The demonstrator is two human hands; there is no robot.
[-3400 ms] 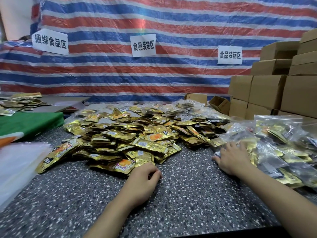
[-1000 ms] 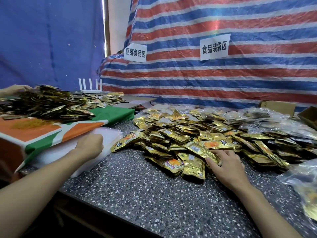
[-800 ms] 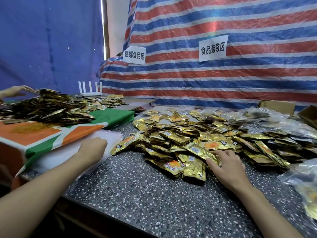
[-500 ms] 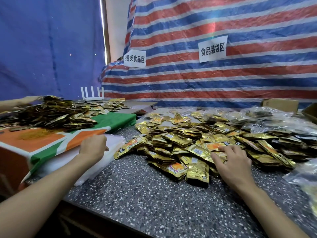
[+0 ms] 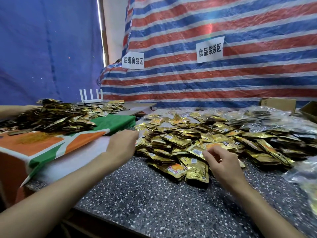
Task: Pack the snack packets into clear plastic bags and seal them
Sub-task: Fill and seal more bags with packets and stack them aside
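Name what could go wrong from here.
The right hand reaches into the loose packet pile; pulling one could send front packets sliding toward the table edge. The stack of clear bags lies along the table's left edge beside the left hand; a careless tug might drag it off.

Head camera looks forward-down, seemingly close, over the table (image 5: 154, 203).
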